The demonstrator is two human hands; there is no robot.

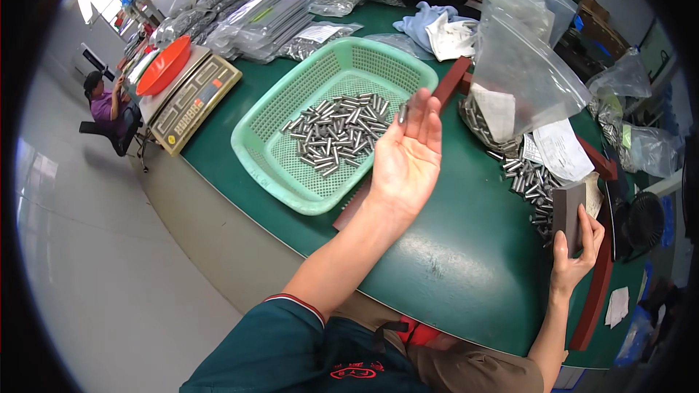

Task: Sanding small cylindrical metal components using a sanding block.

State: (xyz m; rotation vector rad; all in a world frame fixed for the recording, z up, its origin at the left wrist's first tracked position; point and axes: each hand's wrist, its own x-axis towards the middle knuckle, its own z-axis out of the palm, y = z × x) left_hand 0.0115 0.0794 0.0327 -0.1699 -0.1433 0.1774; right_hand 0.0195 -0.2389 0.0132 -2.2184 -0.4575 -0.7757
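Observation:
My left hand (pixel 408 164) is palm up over the right side of a green plastic basket (pixel 255 175), fingers mostly stretched. A short metal pin (pixel 403 113) stands upright at its thumb tip, apparently pinched against the index finger; the contact is partly hidden. Inside the basket lies a heap of similar loose metal pins (pixel 335 135). At the right, my right hand (pixel 575 258) grips a dark brown rectangular block (pixel 569 218), thumb on one side and fingers on the other. Beside that block spreads another heap of pins (pixel 535 189), coming from the mouth of a clear plastic bag (pixel 520 65).
Dark red bars (pixel 593 298) edge the green table (pixel 451 269). A scale (pixel 193 102) with an orange tray (pixel 164 65) stands at the left. Bagged parts (pixel 266 25) and cloths (pixel 448 33) line the back. A small black fan (pixel 644 222) is far right. Another person (pixel 109 109) sits far left.

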